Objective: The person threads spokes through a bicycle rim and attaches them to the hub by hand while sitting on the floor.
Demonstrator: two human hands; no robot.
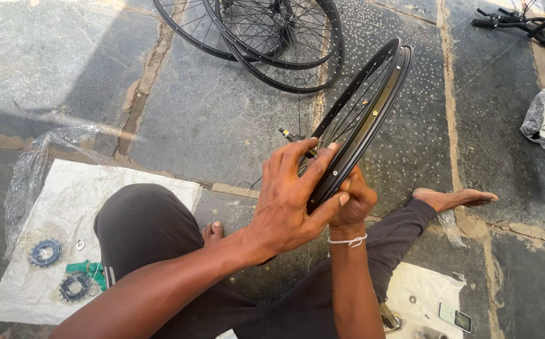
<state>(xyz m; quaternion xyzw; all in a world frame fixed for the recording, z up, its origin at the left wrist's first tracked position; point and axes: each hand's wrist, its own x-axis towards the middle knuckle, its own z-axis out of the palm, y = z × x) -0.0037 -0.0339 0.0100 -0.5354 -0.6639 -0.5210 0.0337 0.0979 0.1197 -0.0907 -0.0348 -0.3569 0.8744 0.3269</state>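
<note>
1. A person seated on a stone floor (222, 119) holds a black bicycle wheel (363, 119) upright and edge-on above the lap.
2. The left hand (288, 201) wraps the near side of the rim, fingers spread across the spokes and thumb pressed on the rim's outer edge.
3. The right hand (352, 204), a white string at its wrist, grips the rim's lowest part from behind, fingers closed around it.
4. Two more spoked wheels (272, 37) lie flat on the floor beyond.
5. At left, a white plastic sheet (65, 207) carries two toothed sprockets (45, 252) and a small green piece (87, 269).
6. A bare foot (454, 199) rests on the floor at right.
7. A phone (455, 317) lies on another white sheet near the bottom edge.
</note>
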